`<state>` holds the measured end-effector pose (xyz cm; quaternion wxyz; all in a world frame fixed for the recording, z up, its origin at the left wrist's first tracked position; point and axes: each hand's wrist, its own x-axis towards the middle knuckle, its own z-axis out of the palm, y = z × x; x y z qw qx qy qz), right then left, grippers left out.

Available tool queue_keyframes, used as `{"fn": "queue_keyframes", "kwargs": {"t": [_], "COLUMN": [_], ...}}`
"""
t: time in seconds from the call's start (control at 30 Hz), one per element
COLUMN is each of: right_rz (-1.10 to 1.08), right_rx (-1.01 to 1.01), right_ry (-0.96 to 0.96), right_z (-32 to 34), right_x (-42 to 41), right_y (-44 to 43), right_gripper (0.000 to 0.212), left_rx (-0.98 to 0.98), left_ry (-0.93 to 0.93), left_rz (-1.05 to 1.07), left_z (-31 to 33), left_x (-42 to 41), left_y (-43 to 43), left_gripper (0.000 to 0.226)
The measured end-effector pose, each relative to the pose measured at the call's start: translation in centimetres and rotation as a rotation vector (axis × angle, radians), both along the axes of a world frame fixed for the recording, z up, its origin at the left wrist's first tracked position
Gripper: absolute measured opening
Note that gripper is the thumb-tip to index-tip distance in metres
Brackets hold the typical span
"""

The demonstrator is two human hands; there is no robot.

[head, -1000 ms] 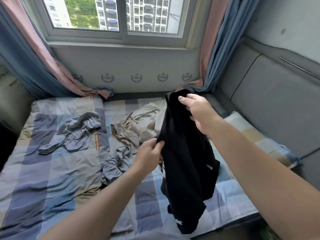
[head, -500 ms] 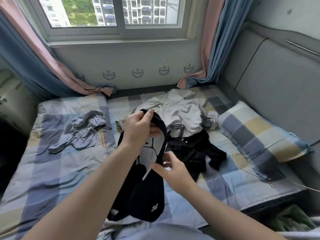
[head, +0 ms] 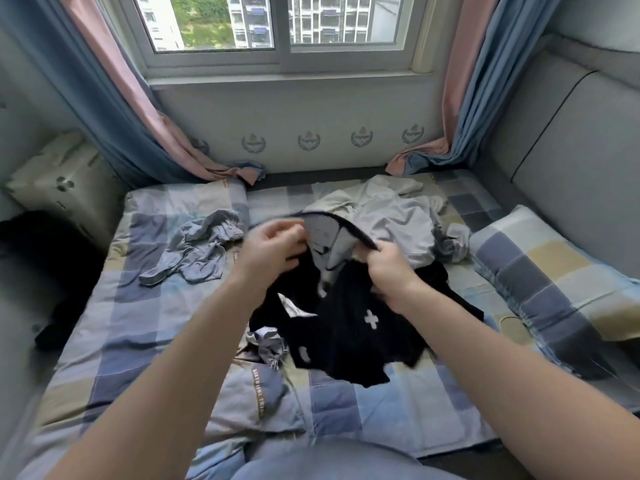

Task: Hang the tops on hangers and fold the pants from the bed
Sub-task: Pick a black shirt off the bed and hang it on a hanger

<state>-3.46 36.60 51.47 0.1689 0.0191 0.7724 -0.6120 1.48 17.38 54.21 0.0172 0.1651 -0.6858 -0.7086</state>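
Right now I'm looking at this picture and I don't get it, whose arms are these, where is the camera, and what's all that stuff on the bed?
There is no machine here. The camera sits on a person's head and looks forward and down, so the two bare arms reaching in from the bottom are that person's own. The left hand and the right hand both grip a black garment with a white cross on it, spreading its grey-lined opening. On the checked bed cover lie a crumpled blue-grey garment on the left and a light grey top behind the hands. A checked pillow lies on the right, below a window with curtains.
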Motion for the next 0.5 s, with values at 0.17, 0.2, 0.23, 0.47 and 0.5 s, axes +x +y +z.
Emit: {"fn": "queue_keyframes", "kwargs": {"t": [0.17,0.2,0.23,0.47,0.5], "right_rz": [-0.153,-0.171,-0.185,-0.327,-0.351], "right_rx": [-0.166,-0.209,-0.256,-0.545,-0.572], "right_ry": [-0.139,-0.146,-0.153,-0.191,-0.187], "right_z": [3.8,4.3,4.8,6.5,6.5], "right_x": [-2.7,-2.9,-3.0,-3.8,-3.9], "right_y": [0.1,0.2,0.2,1.2,1.8], "right_gripper": [0.028,0.028,0.027,0.025,0.023], "left_rx": [-0.131,-0.128,-0.116,-0.117,-0.068], "left_ry": [-0.215,-0.219,-0.216,0.030,0.045], "left_rz": [-0.444,-0.503,-0.533,-0.302,-0.255], "left_z": [-5.8,-6.6,-7.1,-7.0,-6.7], "left_x": [2.9,3.3,3.5,2.2,1.9], "left_y": [3.8,4.7,5.5,7.8,7.5], "left_gripper": [0.056,0.063,0.067,0.015,0.016]}}
